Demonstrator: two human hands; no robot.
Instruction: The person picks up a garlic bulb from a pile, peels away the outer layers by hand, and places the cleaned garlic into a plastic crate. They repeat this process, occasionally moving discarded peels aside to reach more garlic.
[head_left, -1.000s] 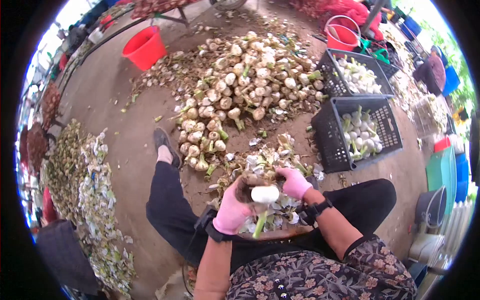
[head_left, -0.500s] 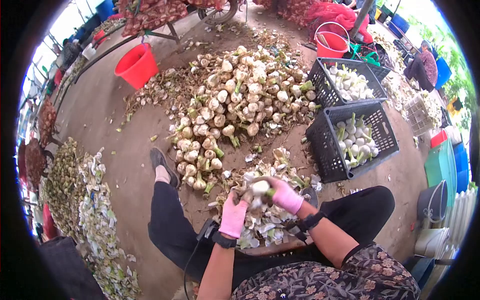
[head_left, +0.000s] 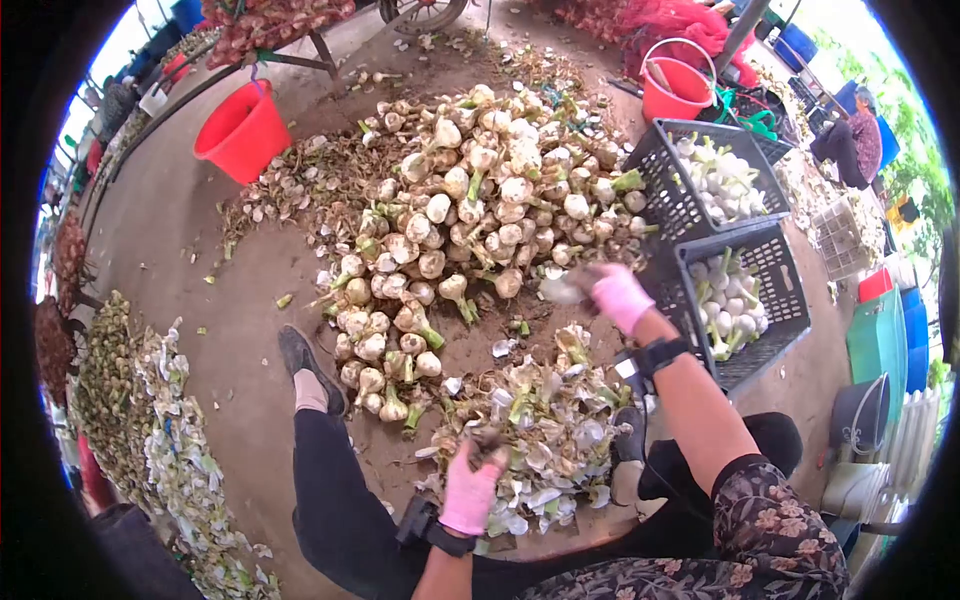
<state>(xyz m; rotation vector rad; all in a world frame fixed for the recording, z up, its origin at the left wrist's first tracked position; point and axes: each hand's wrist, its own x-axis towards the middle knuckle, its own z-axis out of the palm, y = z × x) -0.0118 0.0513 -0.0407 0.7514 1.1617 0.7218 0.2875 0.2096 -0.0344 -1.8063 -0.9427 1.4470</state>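
Note:
My right hand [head_left: 618, 297], in a pink glove with dark fingertips, is stretched out between the garlic pile [head_left: 500, 190] and the nearer black crate [head_left: 745, 370]. A blurred white garlic bulb [head_left: 562, 289] shows at its fingertips. My left hand [head_left: 474, 488], gloved alike, is low over the heap of loose skins [head_left: 545, 430]; its fingers are loosely curled, thumb apart, with nothing clearly held. Trimmed white bulbs with green stems [head_left: 733, 305] lie in the nearer crate, and more [head_left: 722, 180] in the crate behind it.
A red tub [head_left: 243, 133] stands back left, and a red bucket [head_left: 677, 90] behind the crates. My shoes [head_left: 300, 352] flank the skins. More skins [head_left: 190, 440] lie along the left. A person [head_left: 853, 138] sits at the far right. Tubs and buckets line the right edge.
My hands have parted. The right hand has moved forward and right with the white bulb, towards the crates; the left has stayed low, lost contact with the bulb. The view has shifted slightly.

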